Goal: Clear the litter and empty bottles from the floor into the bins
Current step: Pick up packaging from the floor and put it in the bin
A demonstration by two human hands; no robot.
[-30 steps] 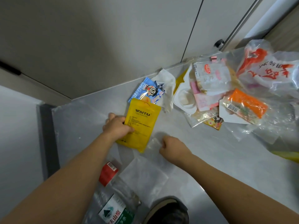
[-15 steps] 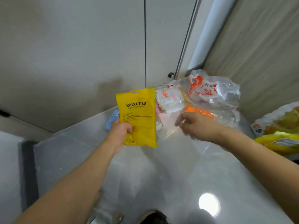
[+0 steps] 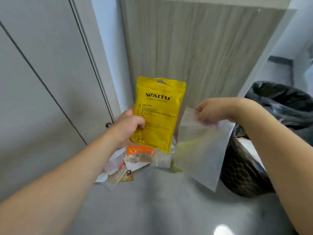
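Yellow pouch, clear bag in hands

A grey glossy floor carries a bright light reflection near the lower right edge. Pale grey cabinet doors line the left side, a small round fitting at their lower edge. A wood-grain panel stands upright behind, flanked by white wall.

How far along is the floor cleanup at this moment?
Done: hard to confirm; the lined bin holds some white item, unclear what. In hand: left hand grips the yellow pouch, right hand pinches the clear zip bag, both lifted near the bin. Left: the wrapper pile on the floor.
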